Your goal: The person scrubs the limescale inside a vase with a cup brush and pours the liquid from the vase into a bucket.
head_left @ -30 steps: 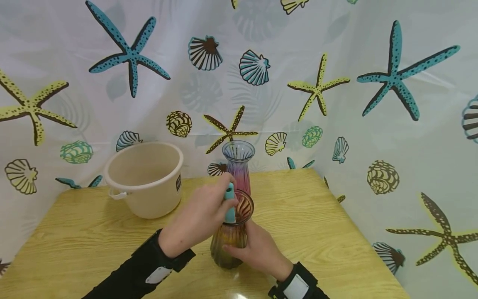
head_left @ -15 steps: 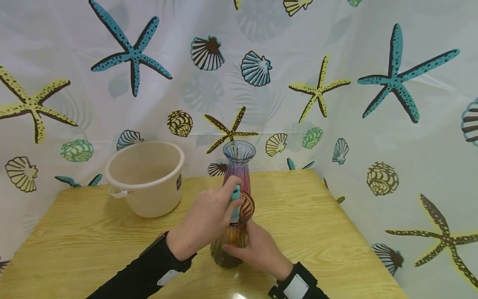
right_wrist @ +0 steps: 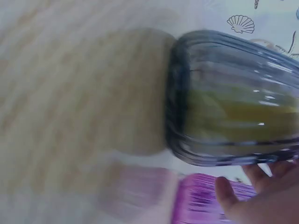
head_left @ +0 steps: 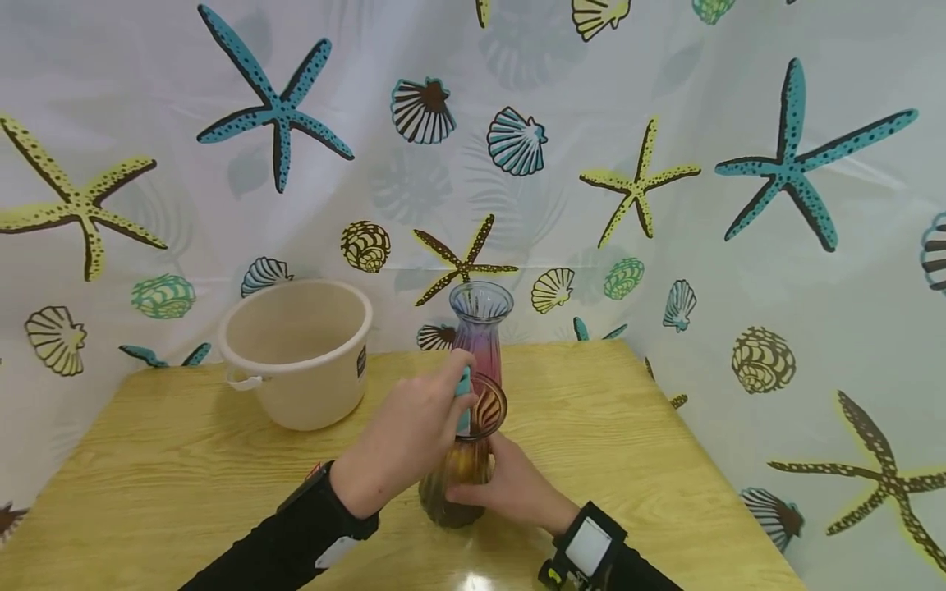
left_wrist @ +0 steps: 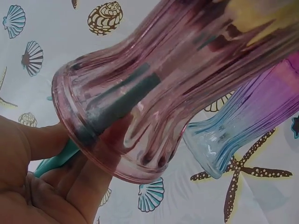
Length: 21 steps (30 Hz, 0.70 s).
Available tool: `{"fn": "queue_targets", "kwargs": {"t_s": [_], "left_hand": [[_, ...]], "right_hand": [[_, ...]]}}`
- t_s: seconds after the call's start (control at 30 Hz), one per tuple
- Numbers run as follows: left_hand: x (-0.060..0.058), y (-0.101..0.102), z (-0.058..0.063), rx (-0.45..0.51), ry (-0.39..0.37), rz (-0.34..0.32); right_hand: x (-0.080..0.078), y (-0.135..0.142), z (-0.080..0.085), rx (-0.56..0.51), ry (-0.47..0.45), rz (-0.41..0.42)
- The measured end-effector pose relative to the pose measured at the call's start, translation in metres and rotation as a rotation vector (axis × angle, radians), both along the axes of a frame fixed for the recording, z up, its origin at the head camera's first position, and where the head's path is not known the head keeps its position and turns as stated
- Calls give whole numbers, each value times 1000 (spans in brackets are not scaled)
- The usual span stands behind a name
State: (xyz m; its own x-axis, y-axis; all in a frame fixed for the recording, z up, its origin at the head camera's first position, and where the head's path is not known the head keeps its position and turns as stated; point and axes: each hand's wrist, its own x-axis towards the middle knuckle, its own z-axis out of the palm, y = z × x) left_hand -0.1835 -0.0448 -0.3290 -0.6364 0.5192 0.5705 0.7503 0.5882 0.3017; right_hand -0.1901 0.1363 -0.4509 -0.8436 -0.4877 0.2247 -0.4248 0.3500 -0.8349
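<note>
My left hand (head_left: 406, 427) grips the teal handle (head_left: 464, 402) of a bottle brush, which goes down through the mouth of a ribbed glass vase (head_left: 454, 492). That vase shades from reddish amber at the rim to grey at the base. Through its wall the handle's inner part shows in the left wrist view, and the brush's yellow head (right_wrist: 261, 119) shows near the base in the right wrist view. Around the vase's body, my right hand (head_left: 517, 488) holds it, thumb in front. A second vase (head_left: 482, 341), blue above and pink-purple below, stands just behind, partly hidden.
A cream plastic bucket (head_left: 314, 394) with a side handle stands at the back left of the wood-grain table (head_left: 591, 427). A white curtain (head_left: 547, 49) printed with starfish and shells hangs behind and along the right side.
The brush handle and left hand shift right across the vase's mouth, then slightly back left. My right hand keeps its hold on the vase. The head view has turned a little.
</note>
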Motion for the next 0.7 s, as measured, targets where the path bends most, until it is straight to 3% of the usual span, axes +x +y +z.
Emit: {"fn": "queue_targets", "kwargs": {"t_s": [0.2, 0.37, 0.57, 0.7], "left_hand": [[1, -7, 0, 13, -9, -4], [3, -9, 1, 18, -25, -8], [5, -13, 3, 36, -56, 8], [8, -18, 2, 53, -94, 29]], "right_hand": [[-9, -7, -5, -142, -114, 105], [-10, -9, -5, -125, -72, 126], [-2, -12, 7, -84, -10, 110], [-3, -9, 5, -53, 29, 100]]}}
